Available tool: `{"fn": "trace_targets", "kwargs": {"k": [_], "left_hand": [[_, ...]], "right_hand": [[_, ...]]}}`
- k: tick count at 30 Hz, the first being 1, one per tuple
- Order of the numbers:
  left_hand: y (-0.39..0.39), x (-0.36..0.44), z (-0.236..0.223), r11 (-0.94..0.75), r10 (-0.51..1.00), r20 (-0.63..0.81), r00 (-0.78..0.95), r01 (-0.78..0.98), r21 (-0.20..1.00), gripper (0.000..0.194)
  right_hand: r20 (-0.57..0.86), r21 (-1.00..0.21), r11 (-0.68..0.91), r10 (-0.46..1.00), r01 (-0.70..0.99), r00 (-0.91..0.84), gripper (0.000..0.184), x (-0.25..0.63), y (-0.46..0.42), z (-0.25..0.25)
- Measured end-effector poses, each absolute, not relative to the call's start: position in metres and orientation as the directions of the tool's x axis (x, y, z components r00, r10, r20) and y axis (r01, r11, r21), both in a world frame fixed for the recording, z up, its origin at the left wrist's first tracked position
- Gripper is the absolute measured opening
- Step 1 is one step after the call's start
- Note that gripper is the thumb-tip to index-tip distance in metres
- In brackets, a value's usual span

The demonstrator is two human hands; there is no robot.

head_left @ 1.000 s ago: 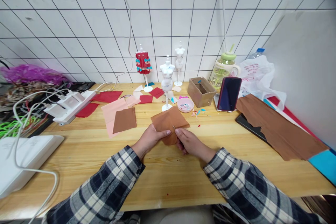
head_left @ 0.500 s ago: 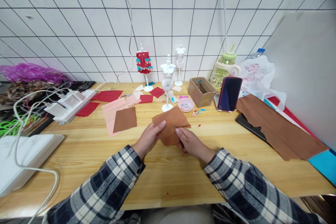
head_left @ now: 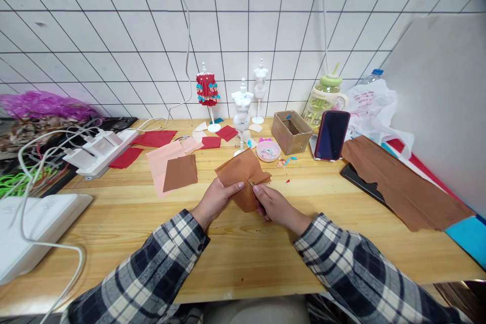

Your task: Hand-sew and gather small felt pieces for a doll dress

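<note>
1. The left hand [head_left: 218, 197] pinches the brown cloth [head_left: 232, 169], its thumb on top, pointing toward the right hand [head_left: 271, 202].
2. The right hand has its thumb and forefinger pressed together on a thin pointed tool [head_left: 250, 183], too small to identify, its tip at the cloth.
3. The brown cloth lies between the 2 hands and spreads beyond their fingertips, creased toward the right hand.
4. Left of the left hand, a flat brown piece [head_left: 181, 173] overlaps a pink sheet [head_left: 156, 167] on the table [head_left: 228, 258].
5. Beyond both hands stand 2 bare white dress forms [head_left: 242, 104] and, farther left, 1 wearing a red dress [head_left: 206, 85].
6. Beyond the right hand sits a pink dish [head_left: 268, 159] of small bits, with a cardboard box [head_left: 300, 144] near it.
7. Well to the right of the right hand, a long brown fabric [head_left: 406, 187] partly covers a flat black object [head_left: 364, 187]; a phone [head_left: 331, 135] stands farther forward.
</note>
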State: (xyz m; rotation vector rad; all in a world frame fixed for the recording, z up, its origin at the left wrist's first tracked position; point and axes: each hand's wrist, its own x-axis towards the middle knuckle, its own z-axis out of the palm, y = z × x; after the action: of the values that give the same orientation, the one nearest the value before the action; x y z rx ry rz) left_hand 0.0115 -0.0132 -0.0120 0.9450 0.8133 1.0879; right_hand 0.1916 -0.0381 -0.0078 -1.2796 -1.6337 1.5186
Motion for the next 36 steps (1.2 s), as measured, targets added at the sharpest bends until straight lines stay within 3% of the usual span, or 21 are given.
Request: {"fn": "trace_targets", "kwargs": {"k": [5, 18, 36], "left_hand": [[-0.0127, 0.0117, -0.0108, 0.169, 0.964, -0.072, 0.256, -0.385, 0.907, 0.057], [-0.0126, 0.0097, -0.0093, 0.250, 0.939, -0.121, 0.323, -0.393, 0.885, 0.049], [-0.0119, 0.0102, -0.0137, 0.212, 0.945, -0.101, 0.312, -0.346, 0.914, 0.054]], "right_hand": [[-0.242, -0.959, -0.155, 0.885, 0.237, -0.399, 0.046, 0.1931, -0.0373, -0.0059], [-0.261, -0.959, -0.190, 0.879, 0.208, -0.400, 0.047, 0.1921, -0.0390, -0.0027], [-0.212, -0.955, -0.118, 0.912, 0.271, -0.351, 0.043, 0.1910, -0.0354, -0.0091]]}}
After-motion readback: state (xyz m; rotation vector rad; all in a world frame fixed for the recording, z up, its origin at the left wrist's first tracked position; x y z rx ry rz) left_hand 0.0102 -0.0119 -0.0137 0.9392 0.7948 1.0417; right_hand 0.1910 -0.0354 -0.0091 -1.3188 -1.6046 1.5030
